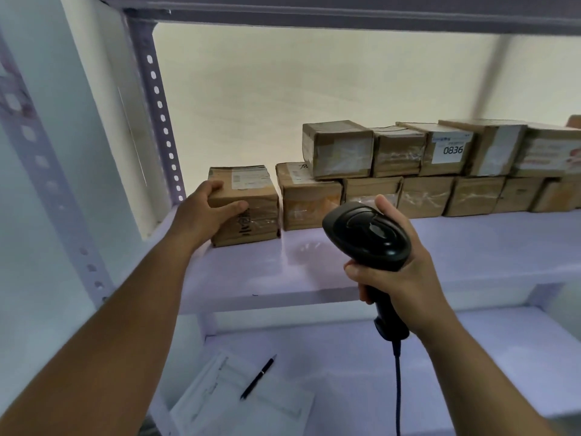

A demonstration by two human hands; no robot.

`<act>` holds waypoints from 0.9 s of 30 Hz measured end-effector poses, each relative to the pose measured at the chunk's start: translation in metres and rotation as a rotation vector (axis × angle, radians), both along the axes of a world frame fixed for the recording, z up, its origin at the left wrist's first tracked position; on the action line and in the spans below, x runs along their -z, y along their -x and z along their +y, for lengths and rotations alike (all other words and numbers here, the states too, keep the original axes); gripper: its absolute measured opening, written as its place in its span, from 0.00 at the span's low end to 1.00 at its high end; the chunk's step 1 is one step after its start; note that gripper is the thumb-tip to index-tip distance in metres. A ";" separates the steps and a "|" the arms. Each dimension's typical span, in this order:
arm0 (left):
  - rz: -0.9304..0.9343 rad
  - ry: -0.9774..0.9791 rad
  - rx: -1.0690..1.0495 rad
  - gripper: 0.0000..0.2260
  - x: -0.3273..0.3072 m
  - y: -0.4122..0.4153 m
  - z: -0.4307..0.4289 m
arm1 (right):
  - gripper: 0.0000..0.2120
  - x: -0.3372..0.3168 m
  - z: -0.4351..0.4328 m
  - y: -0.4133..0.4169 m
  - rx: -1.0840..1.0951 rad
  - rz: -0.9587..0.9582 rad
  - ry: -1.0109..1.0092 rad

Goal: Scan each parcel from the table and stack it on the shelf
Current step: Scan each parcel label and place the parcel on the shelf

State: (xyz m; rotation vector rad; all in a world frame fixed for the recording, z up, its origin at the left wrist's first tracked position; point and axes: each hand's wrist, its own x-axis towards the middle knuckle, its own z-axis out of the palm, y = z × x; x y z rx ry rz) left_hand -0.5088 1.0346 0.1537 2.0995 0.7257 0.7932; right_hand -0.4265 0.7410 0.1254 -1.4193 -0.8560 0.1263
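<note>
The parcel [251, 215] we are handling sits on the shelf [440, 253] at the far left end of the lower row of boxes [424, 196], with only a thin gap between it and the next box. Our left hand [204, 212] grips its upper left corner: the fingers curl over the top edge and the thumb lies across the front face, above some dark printed lettering. A white label shows on the parcel's top. Our right hand [405, 278] is wrapped round the handle of a black scanner [367, 234], held upright in front of the shelf and apart from the parcels, its rounded head tilted towards the lower row. A dark cable [398, 388] hangs from the base of the handle. On the lower row rests an upper row of boxes [338, 149], starting one box in from the second parcel and running off to the right; one of them carries a white label reading 0836 [452, 149]. A perforated metal post [160, 121] stands left of the parcel. On the lower board [487, 357] beneath lie sheets of paper [220, 401] with a black pen [258, 377] resting on them.
</note>
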 end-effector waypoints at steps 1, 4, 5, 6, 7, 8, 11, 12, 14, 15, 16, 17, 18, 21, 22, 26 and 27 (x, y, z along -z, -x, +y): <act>-0.005 -0.015 -0.007 0.28 -0.001 -0.004 0.002 | 0.46 0.000 0.000 0.000 0.006 -0.005 0.000; 0.003 -0.046 -0.022 0.25 0.000 -0.016 0.008 | 0.46 -0.002 0.002 0.000 0.014 -0.007 0.003; 0.011 -0.047 -0.017 0.24 0.000 -0.020 0.010 | 0.46 -0.002 0.002 0.000 0.016 -0.004 0.005; 0.011 -0.047 -0.010 0.24 0.000 -0.023 0.012 | 0.46 -0.002 0.003 0.000 0.021 -0.002 0.007; 0.009 -0.043 -0.004 0.24 0.000 -0.026 0.014 | 0.46 -0.002 0.003 0.000 0.028 0.001 0.009; 0.005 -0.037 0.005 0.24 0.001 -0.028 0.016 | 0.46 -0.001 0.004 0.000 0.035 0.006 0.009; 0.001 -0.039 0.019 0.24 0.003 -0.031 0.021 | 0.46 -0.001 0.004 -0.001 0.049 0.012 0.017; -0.001 -0.044 0.019 0.24 0.004 -0.032 0.021 | 0.46 -0.001 0.004 0.000 0.052 0.014 0.019; -0.006 -0.053 0.018 0.24 0.006 -0.031 0.022 | 0.46 -0.001 0.004 0.001 0.056 0.011 0.026; -0.014 -0.050 0.023 0.25 0.006 -0.031 0.022 | 0.45 -0.002 0.004 0.001 0.057 0.009 0.028; -0.023 -0.046 0.032 0.26 0.007 -0.031 0.022 | 0.45 -0.003 0.003 0.002 0.056 0.006 0.029; -0.029 -0.045 0.038 0.28 0.006 -0.030 0.021 | 0.45 -0.003 0.001 0.002 0.056 0.001 0.031; -0.031 -0.051 0.039 0.31 0.006 -0.029 0.019 | 0.45 -0.003 -0.003 0.002 0.056 -0.003 0.032; -0.024 -0.115 -0.027 0.36 0.002 -0.027 0.007 | 0.45 -0.004 -0.020 0.002 0.063 -0.002 0.026; -0.026 -0.154 -0.070 0.37 0.000 -0.026 0.000 | 0.45 -0.004 -0.027 0.002 0.067 0.000 0.026; -0.159 -0.356 -0.181 0.34 -0.007 -0.021 -0.041 | 0.45 -0.005 -0.059 0.000 0.088 0.000 0.019; -0.210 -0.418 -0.178 0.33 -0.008 -0.021 -0.054 | 0.45 -0.005 -0.068 0.000 0.094 -0.003 0.017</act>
